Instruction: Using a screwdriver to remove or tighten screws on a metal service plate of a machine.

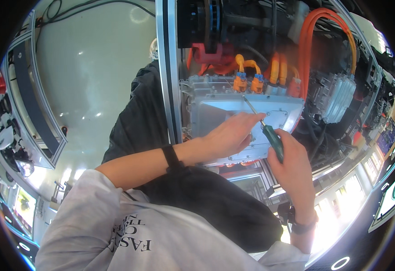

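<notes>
My right hand [293, 160] is wrapped round the dark green handle of a screwdriver [273, 139]. Its thin metal shaft slants up and left, with the tip over the top edge of a silver metal housing [220, 105]. My left hand [230, 134] lies across the front of that housing, its fingertips pinched at the shaft just ahead of the handle; its lower fingers are curled and partly hidden. Two orange cable connectors [240, 82] stand on the housing's upper side, close beyond the tip. Whether the tip sits on a screw is too small to tell.
An aluminium frame post [165, 67] runs upright left of the housing. Thick orange cables [303, 40] loop at the upper right, down to a finned silver box [340, 97]. A red part [209, 53] sits behind the connectors. Another framed stand [32, 86] is at far left.
</notes>
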The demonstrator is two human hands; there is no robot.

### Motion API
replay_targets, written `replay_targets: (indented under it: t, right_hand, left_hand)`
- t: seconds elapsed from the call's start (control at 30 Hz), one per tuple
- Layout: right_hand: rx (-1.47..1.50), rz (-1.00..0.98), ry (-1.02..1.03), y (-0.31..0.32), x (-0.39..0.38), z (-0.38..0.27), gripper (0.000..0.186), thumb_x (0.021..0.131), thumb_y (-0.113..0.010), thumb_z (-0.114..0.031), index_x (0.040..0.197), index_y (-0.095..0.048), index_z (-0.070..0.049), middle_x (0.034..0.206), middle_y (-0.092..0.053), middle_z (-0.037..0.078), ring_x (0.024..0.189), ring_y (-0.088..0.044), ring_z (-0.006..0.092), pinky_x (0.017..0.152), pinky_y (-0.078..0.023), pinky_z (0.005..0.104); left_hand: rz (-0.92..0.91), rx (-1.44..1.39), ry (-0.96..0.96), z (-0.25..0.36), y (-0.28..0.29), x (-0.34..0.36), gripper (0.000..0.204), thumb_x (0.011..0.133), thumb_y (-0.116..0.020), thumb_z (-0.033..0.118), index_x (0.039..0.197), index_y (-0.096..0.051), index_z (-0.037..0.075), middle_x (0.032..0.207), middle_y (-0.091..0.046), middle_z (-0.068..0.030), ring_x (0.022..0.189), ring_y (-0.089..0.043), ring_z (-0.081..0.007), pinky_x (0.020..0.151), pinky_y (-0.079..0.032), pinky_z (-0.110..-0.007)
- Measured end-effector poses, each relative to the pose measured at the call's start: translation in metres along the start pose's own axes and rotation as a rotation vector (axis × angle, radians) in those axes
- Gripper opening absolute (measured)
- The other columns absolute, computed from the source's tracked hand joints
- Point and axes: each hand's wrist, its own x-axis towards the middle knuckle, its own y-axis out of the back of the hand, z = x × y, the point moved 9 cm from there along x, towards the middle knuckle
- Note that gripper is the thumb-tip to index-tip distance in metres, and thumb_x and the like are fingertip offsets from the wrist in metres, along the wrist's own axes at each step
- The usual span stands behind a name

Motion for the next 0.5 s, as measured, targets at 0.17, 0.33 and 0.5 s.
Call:
replay_targets:
  t: [0.17, 0.33, 0.5]
  right_hand:
    - [-0.005, 0.013, 0.006, -0.001, 0.0, 0.0, 0.033, 0.081, -0.058, -0.009, 0.109, -0.051, 0.006, 0.093, -0.06, 0.024, 0.082, -0.059, 0.0413, 0.071, -0.047, 0.0452]
    - [0.053, -0.004, -0.025, 0.002, 0.002, 0.002, 0.032, 0.081, -0.058, -0.009, 0.108, -0.052, 0.007, 0.089, -0.061, 0.023, 0.08, -0.059, 0.0411, 0.07, -0.046, 0.044]
    - [0.237, -0.065, -0.22, 0.003, 0.005, 0.02, 0.031, 0.082, -0.058, -0.011, 0.107, -0.055, 0.007, 0.08, -0.062, 0.019, 0.07, -0.061, 0.0252, 0.067, -0.046, 0.034]
  left_hand:
    - [0.031, -0.007, -0.03, -0.003, -0.001, -0.001, 0.058, 0.077, -0.055, -0.004, 0.132, -0.037, 0.004, 0.107, -0.052, -0.02, 0.102, -0.052, -0.0361, 0.086, -0.045, -0.043]
    - [0.003, 0.024, -0.002, -0.006, -0.002, 0.0, 0.059, 0.079, -0.058, -0.002, 0.133, -0.036, 0.007, 0.115, -0.051, -0.0186, 0.104, -0.052, -0.0368, 0.085, -0.047, -0.042]
    - [0.011, 0.025, -0.013, -0.005, -0.003, 0.002, 0.06, 0.079, -0.057, -0.001, 0.134, -0.036, 0.006, 0.115, -0.051, -0.0186, 0.107, -0.05, -0.0363, 0.087, -0.046, -0.043]
